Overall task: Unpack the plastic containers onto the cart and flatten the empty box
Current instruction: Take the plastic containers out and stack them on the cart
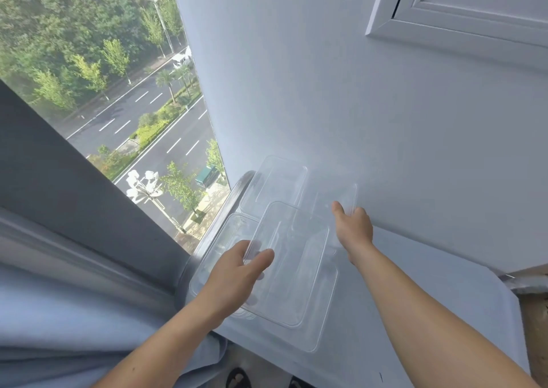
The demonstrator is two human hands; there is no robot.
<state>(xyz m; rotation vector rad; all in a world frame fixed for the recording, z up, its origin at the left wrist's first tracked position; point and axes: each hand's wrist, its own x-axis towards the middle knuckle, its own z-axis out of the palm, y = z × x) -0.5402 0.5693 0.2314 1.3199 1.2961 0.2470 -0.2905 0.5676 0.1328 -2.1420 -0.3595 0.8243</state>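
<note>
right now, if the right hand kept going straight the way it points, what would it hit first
The right hand grips a clear plastic container; going on, it would probably meet the white wall just behind, though depth is unclear.

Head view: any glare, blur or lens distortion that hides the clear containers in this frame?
Head view: soft daylight from the window, no hard shadows or glare; the wide-angle lens bows the window frame and wall edge; the clear containers show only as faint rim outlines against the grey cart; left hand and right hand look sharp, no motion blur.
</note>
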